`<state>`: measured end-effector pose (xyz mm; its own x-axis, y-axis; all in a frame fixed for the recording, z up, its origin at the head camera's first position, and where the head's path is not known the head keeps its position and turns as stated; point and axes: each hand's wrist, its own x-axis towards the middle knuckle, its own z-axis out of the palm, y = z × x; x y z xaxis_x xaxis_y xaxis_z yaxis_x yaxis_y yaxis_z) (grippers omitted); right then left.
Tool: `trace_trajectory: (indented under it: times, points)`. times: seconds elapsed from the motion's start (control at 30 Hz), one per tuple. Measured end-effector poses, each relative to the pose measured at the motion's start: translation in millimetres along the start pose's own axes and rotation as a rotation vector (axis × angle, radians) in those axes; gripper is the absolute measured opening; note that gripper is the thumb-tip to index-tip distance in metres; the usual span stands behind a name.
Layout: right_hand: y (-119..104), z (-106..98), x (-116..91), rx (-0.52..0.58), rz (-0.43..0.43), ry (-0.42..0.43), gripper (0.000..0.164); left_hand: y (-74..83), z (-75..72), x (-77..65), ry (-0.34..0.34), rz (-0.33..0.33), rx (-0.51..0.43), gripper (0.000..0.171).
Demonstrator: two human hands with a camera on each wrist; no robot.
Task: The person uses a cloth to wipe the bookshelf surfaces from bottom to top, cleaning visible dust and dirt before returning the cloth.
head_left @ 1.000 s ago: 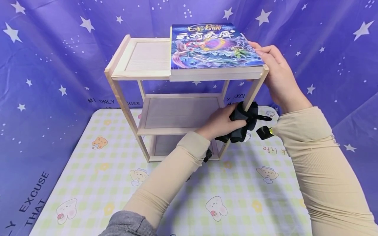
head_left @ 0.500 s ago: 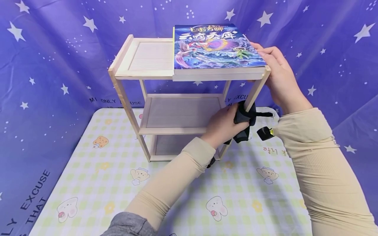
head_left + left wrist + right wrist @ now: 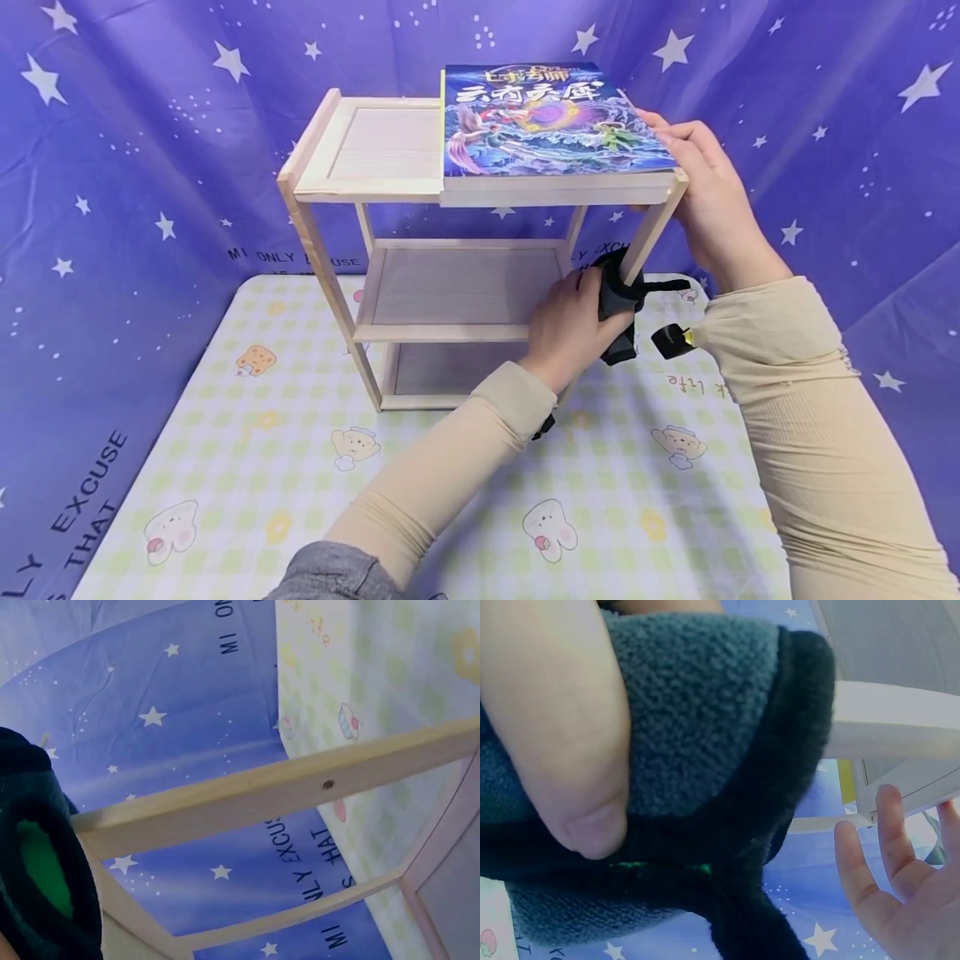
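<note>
A three-tier wooden rack [image 3: 306,250] stands on the table, with a colourful blue book [image 3: 555,121] flat on the right part of its top shelf. My left hand [image 3: 570,325] grips a dark grey fleece cloth [image 3: 617,292] with black edging and a loop, wrapped about the rack's right front post [image 3: 652,229]. Seen from the right wrist, the left thumb presses over the cloth [image 3: 697,705], and a little green shows in its fold. My right hand [image 3: 712,196] holds the right end of the top shelf beside the book, some fingers reaching underneath.
A checked tablecloth [image 3: 450,508] with cartoon figures covers the table. Purple starry curtains [image 3: 150,125] hang close behind and at both sides. The middle shelf [image 3: 457,287] and bottom shelf [image 3: 427,371] are partly behind the left arm.
My left hand has shifted a little right and closed in on the post, and less cloth hangs beside it. Rack and book sit slightly further right in view. The right hand keeps its place.
</note>
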<state>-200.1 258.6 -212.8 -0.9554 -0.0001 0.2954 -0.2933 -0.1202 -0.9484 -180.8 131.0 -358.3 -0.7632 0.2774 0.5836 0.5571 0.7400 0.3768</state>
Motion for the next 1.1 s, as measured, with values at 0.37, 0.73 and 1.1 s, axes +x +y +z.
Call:
trace_trajectory:
  times: [0.37,0.73,1.1]
  points:
    - [2,2,1,0.02,-0.002,0.004,0.016,0.1,6.3,-6.8,0.134,-0.013,-0.018,0.043]
    - [2,1,1,0.019,-0.002,0.007,0.016,2.9,-7.0,0.7,-0.009,-0.031,-0.07,0.053]
    - [2,1,0,-0.023,-0.01,-0.002,0.016,4.2,-19.1,8.0,-0.027,-0.003,-0.085,0.054]
